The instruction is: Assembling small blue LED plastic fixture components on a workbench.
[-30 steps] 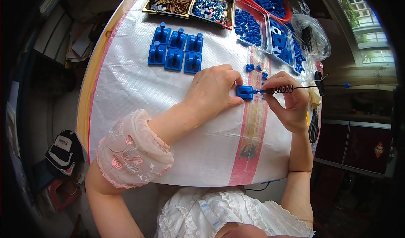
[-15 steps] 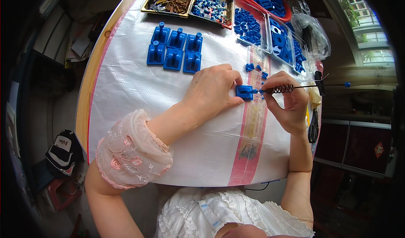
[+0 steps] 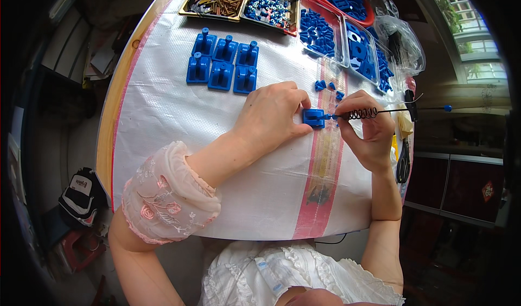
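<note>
The left hand (image 3: pixel 271 116) presses down and holds a small blue plastic block (image 3: pixel 313 118) on the white table cover (image 3: pixel 179 116). The right hand (image 3: pixel 369 135) pinches a thin rod with a spring (image 3: pixel 362 113) on it, its tip touching the block. Six similar blue blocks (image 3: pixel 222 62) stand in two rows farther away, near the trays of parts (image 3: pixel 271 2).

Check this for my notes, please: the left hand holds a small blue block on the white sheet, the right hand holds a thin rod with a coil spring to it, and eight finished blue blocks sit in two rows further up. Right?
Not quite. The head view shows six blocks in the rows, three per row, not eight. The rest stands: the left hand holds the blue block on the white sheet, and the right hand holds the rod with the spring to it.
</note>
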`<state>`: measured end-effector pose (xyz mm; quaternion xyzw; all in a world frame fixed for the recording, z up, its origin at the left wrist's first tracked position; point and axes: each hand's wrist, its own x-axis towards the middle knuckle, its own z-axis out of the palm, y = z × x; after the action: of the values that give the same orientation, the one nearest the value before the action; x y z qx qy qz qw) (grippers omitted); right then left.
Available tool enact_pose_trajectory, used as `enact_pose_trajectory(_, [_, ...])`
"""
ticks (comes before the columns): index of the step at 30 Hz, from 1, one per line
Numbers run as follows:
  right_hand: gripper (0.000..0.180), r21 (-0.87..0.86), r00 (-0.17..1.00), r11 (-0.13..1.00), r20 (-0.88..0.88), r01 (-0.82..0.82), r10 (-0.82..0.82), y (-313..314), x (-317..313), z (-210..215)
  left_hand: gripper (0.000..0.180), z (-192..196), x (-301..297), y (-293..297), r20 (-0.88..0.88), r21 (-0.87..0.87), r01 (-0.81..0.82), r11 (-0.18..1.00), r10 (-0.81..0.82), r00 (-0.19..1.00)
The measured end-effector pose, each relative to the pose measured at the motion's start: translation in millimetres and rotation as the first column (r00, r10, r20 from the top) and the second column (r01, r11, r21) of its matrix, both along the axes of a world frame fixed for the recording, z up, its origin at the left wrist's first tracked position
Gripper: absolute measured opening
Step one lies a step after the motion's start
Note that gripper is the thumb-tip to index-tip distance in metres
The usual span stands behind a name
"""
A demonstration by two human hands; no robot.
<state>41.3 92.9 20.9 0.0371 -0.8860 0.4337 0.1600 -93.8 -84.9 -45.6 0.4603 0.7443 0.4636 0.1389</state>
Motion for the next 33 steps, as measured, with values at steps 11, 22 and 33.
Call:
enact_pose_trajectory(11, [0.029,-0.005,1.0,1.0,-0.01,0.011,-0.011,-1.4,-0.3,-0.4,0.028,1.4,0.4,0.4,-0.002,-0.023,0.0,1.0,0.0,1.0])
enact_pose_trajectory(22, [0.028,-0.012,1.0,1.0,-0.008,0.027,-0.027,-1.7,-0.1,-0.2,0.028,2.0,0.2,1.2,-0.011,-0.031,0.004,0.999,-0.004,1.0])
enact_pose_trajectory(33, [0.031,-0.07,0.999,0.996,0.017,0.051,-0.05,-4.1,0.9,-3.5,0.026,0.6,0.4,0.1,-0.008,-0.016,-0.003,1.0,0.003,1.0])
